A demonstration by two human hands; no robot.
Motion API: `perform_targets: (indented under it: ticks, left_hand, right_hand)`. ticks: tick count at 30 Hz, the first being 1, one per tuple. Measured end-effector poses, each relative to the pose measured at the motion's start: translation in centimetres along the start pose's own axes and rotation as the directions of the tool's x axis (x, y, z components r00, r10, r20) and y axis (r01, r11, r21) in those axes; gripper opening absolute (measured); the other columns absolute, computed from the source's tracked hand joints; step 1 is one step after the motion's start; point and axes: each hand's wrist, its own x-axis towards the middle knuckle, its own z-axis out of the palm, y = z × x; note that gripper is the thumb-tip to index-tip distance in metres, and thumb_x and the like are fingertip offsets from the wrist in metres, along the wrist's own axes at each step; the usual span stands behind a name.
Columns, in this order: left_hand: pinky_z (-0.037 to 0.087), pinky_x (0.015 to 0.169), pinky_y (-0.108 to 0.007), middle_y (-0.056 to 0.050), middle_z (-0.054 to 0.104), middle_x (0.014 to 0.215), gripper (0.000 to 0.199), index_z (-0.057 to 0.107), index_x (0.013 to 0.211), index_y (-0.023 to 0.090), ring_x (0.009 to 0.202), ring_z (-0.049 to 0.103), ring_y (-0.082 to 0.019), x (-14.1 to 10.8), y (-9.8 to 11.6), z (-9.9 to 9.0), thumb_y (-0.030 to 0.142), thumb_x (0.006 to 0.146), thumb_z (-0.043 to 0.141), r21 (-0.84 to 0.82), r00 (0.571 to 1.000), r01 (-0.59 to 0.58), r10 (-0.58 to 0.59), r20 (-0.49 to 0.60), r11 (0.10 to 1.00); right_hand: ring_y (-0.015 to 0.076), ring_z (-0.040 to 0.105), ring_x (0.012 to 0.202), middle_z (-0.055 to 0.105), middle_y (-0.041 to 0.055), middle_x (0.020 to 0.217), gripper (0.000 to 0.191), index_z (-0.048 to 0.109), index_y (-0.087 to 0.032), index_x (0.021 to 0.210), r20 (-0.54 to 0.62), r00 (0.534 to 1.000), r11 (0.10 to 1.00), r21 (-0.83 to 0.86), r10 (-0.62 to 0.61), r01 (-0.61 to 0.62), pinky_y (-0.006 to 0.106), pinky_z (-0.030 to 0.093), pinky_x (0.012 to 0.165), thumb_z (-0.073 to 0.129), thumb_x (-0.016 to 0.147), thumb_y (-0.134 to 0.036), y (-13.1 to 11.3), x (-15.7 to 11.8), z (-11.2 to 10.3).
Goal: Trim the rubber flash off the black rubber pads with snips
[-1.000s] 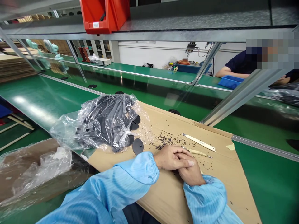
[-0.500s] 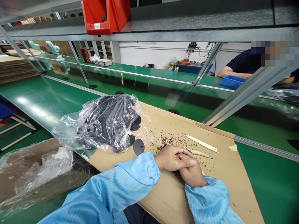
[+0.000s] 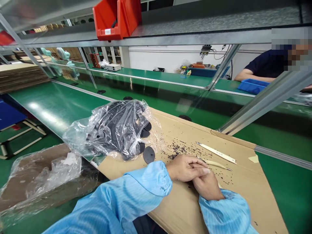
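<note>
My left hand (image 3: pixel 184 168) and my right hand (image 3: pixel 207 184) rest clasped above the brown cardboard sheet (image 3: pixel 180 201), fingers closed over one another, with no object visible in either. Small black bits (image 3: pixel 179 148) lie scattered just beyond them. A pale curved tool with a pointed metal tip (image 3: pixel 218 164) lies beside my right hand, and a flat cream-coloured tool (image 3: pixel 216 151) lies behind it. To the left, a clear plastic bag (image 3: pixel 114 126) holds black round pieces. One black disc (image 3: pixel 149 155) lies on the cardboard near my left sleeve. My palms are hidden.
A red bin (image 3: pixel 109 24) sits on the shelf above. A metal post (image 3: pixel 263 94) slants down at the right. Across the bench are a person's arm (image 3: pixel 253 75) and a blue tray (image 3: pixel 253 86). A plastic-lined box (image 3: pixel 44 175) is at lower left.
The view has turned slightly left, so the scene appears shifted to the right. My hands remain clasped, and nothing has been picked up or let go.
</note>
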Motion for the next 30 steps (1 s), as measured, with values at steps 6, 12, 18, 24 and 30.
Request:
perform_targets:
  ticks: [6,12,18,24,30]
  left_hand:
    - [0.05,0.085,-0.027,-0.01,0.071,0.095,0.035,0.071,0.094,0.012,0.09,0.064,-0.018,0.0,0.0,-0.1,0.042,0.081,0.061,0.003,1.0,0.001,-0.001,0.0,1.0]
    - [0.049,0.089,-0.028,-0.012,0.07,0.101,0.04,0.071,0.101,0.011,0.095,0.064,-0.02,-0.1,0.0,-0.2,0.041,0.075,0.069,0.014,1.0,-0.02,0.02,0.019,1.0]
    - [0.049,0.087,-0.028,-0.012,0.07,0.1,0.039,0.071,0.098,0.01,0.093,0.064,-0.019,0.0,-0.1,-0.1,0.043,0.082,0.06,-0.008,1.0,-0.008,0.008,0.007,1.0]
    - [0.049,0.087,-0.026,-0.01,0.07,0.099,0.037,0.071,0.097,0.012,0.092,0.064,-0.018,-0.1,0.0,-0.2,0.044,0.081,0.062,-0.001,1.0,-0.021,0.021,0.014,1.0]
    - [0.049,0.085,-0.027,-0.011,0.07,0.097,0.037,0.071,0.098,0.01,0.091,0.064,-0.018,-0.1,0.0,-0.2,0.042,0.082,0.061,0.001,1.0,-0.02,0.02,0.009,1.0]
  right_hand:
    - [0.0188,0.065,0.06,0.069,0.0053,0.066,0.029,0.069,-0.018,0.069,0.046,0.999,1.0,-0.024,0.011,-0.01,0.026,0.052,0.052,0.044,0.081,-0.025,0.9,-0.3,0.0]
    - [0.0185,0.064,0.058,0.069,0.0061,0.067,0.029,0.068,-0.019,0.067,-0.021,1.0,1.0,-0.027,-0.001,0.0,0.026,0.052,0.051,0.042,0.078,-0.026,-0.6,0.4,-0.1]
    - [0.02,0.066,0.059,0.068,0.0055,0.063,0.03,0.066,-0.019,0.062,-0.001,1.0,0.998,-0.062,0.012,-0.012,0.026,0.052,0.051,0.042,0.078,-0.027,-0.2,0.1,0.0]
    - [0.0183,0.066,0.061,0.07,0.0056,0.068,0.031,0.07,-0.018,0.07,0.022,1.0,0.997,-0.073,-0.006,0.008,0.024,0.053,0.054,0.042,0.081,-0.025,0.3,-0.1,0.0]
    - [0.0188,0.068,0.066,0.071,0.0065,0.073,0.031,0.072,-0.017,0.076,0.046,0.999,0.995,-0.096,-0.024,0.028,0.024,0.054,0.056,0.042,0.082,-0.023,0.8,-0.2,-0.1]
